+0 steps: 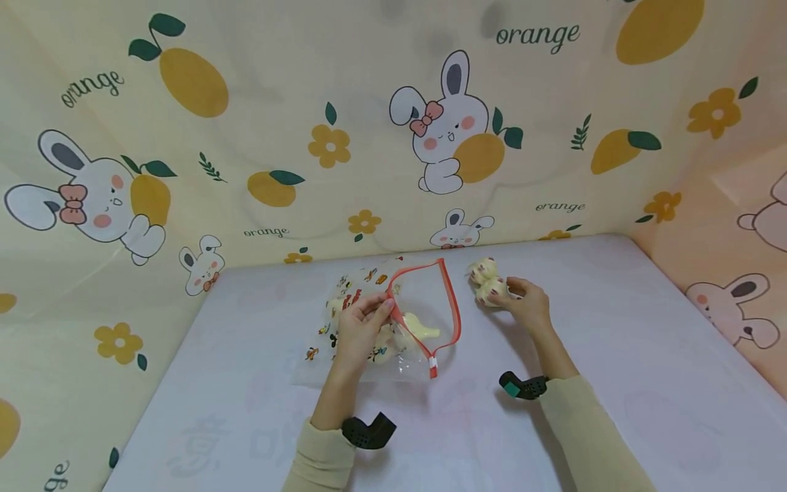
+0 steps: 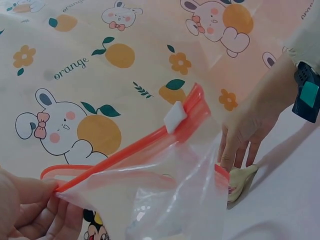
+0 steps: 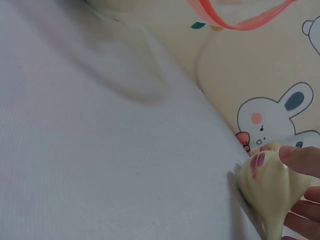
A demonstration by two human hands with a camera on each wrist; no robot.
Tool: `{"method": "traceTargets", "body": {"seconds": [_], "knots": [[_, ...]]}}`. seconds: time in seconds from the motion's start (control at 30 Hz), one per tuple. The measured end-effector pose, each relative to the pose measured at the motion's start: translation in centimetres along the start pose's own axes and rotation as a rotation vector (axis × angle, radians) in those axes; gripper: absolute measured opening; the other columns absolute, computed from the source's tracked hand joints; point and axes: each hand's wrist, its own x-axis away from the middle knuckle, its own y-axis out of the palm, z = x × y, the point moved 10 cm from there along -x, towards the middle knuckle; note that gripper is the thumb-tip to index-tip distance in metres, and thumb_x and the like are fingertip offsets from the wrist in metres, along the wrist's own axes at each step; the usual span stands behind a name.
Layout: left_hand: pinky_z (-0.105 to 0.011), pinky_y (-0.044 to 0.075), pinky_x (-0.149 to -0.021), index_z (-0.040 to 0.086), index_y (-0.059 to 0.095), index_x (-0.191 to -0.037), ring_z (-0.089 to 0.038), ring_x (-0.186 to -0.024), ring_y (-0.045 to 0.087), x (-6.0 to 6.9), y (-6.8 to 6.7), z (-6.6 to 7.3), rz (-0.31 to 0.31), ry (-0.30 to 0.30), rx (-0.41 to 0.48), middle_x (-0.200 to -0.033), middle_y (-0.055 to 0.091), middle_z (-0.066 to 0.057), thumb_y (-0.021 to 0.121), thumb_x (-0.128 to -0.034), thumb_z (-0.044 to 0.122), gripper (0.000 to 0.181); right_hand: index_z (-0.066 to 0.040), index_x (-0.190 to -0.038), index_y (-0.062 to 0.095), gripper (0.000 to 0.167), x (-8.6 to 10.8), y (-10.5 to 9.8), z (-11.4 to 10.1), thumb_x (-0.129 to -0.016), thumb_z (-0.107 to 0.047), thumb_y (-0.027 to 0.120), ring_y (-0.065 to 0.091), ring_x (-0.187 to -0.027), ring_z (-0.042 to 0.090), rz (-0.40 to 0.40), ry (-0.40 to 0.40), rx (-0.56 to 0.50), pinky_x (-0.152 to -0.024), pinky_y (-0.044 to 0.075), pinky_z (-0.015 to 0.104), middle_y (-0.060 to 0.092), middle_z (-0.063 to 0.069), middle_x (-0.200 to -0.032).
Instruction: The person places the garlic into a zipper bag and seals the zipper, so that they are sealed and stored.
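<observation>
My left hand (image 1: 359, 331) pinches the red zip edge of a clear zipper bag (image 1: 393, 372) printed with small cartoon figures. The bag's mouth gapes toward the right, and a white slider (image 2: 175, 117) sits near one end of the zip. Pale garlic bulbs lie inside; one bulb (image 1: 420, 326) shows through near the mouth. Right of the bag, my right hand (image 1: 530, 307) holds a garlic bulb (image 1: 492, 290) with purple streaks, thumb on one side in the right wrist view. Another garlic bulb (image 1: 484, 269) lies against it, farther back.
A white-covered table (image 1: 233, 383) carries everything. Behind it and at the sides hangs a cream cloth (image 1: 369, 68) with rabbits, oranges and flowers. Each wrist wears a black camera mount, the left one (image 1: 370, 432) and the right one (image 1: 522, 386).
</observation>
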Motion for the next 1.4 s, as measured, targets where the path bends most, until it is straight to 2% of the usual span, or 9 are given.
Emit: {"method": "traceTargets", "body": {"seconds": [0.23,0.53,1.1,1.4], "knots": [[-0.012,0.057,-0.072,-0.008,0.062,-0.113,0.001,-0.076,0.064,0.0,0.2,0.2,-0.01,0.019,-0.013,-0.085,0.066,0.01,0.061,-0.0928,0.005,0.024,0.007,-0.139,0.043,0.064,-0.1,0.3,0.2,-0.089,-0.022,0.069,0.052,-0.127,0.04,-0.015,-0.01,-0.011,-0.105,0.047,0.049,0.051,0.028,-0.139],[-0.013,0.057,-0.071,-0.008,0.063,-0.112,0.0,-0.075,0.064,0.1,0.2,0.2,-0.001,0.013,-0.003,-0.083,0.066,0.012,0.062,-0.0927,0.006,0.024,0.008,-0.139,0.043,0.061,0.0,0.2,0.1,-0.09,-0.02,0.068,0.054,-0.124,0.041,-0.006,-0.021,0.0,-0.102,0.05,0.047,0.052,0.029,-0.137],[-0.013,0.057,-0.071,-0.01,0.061,-0.114,0.0,-0.075,0.064,0.1,0.1,0.0,-0.013,0.008,0.001,-0.083,0.066,0.012,0.061,-0.093,0.007,0.027,0.003,-0.141,0.044,0.064,1.1,0.0,-0.5,-0.09,-0.027,0.069,0.051,-0.128,0.041,-0.002,0.017,-0.047,-0.108,0.044,0.051,0.052,0.026,-0.139],[-0.013,0.057,-0.071,-0.009,0.062,-0.112,0.0,-0.075,0.064,0.2,0.1,0.4,-0.009,0.01,0.005,-0.082,0.066,0.012,0.061,-0.093,0.005,0.024,0.003,-0.138,0.047,0.063,2.4,-0.5,-1.6,-0.088,-0.026,0.071,0.055,-0.125,0.039,0.033,-0.035,-0.088,-0.107,0.047,0.046,0.056,0.026,-0.136]]}}
